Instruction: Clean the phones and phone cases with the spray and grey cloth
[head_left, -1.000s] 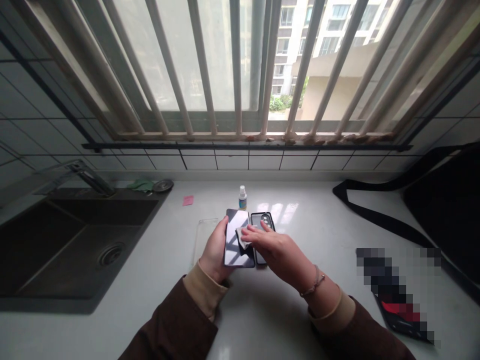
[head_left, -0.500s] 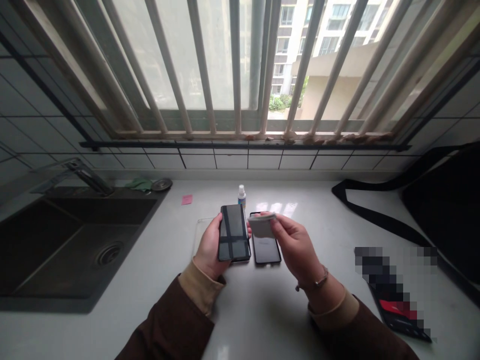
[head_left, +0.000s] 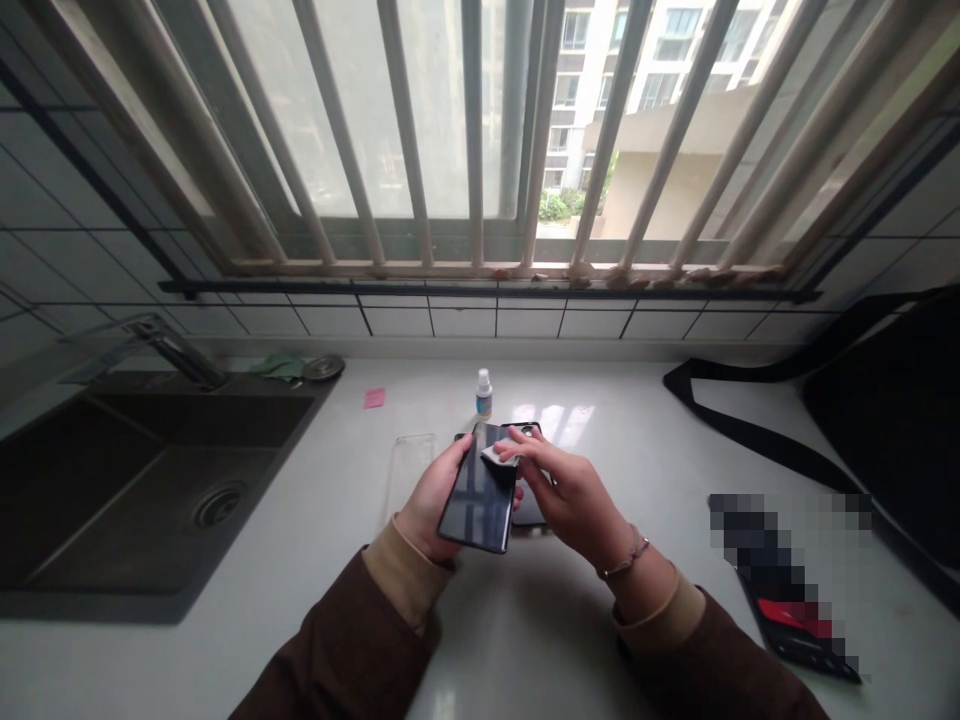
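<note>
My left hand [head_left: 427, 500] holds a dark phone [head_left: 478, 490] by its left edge, screen up and tilted, above the white counter [head_left: 525, 620]. My right hand [head_left: 570, 495] presses a small grey cloth [head_left: 498, 452] onto the top right part of the phone's screen. A second black phone [head_left: 529, 508] lies flat on the counter under my right hand, mostly hidden. A small white spray bottle [head_left: 484, 394] stands just behind the phones. A clear phone case [head_left: 407, 462] lies flat to the left of my left hand.
A dark sink [head_left: 150, 480] with a tap [head_left: 176, 352] fills the left side. A black bag with a long strap [head_left: 885, 400] lies at the right. A dark flat item with red [head_left: 802, 625], partly blurred, lies near the right front. A pink note [head_left: 373, 398] is near the sink.
My right hand lifted the cloth off the screen, then brought it back down onto the phone's top. My left hand tilted the phone upright and then laid it back at an angle.
</note>
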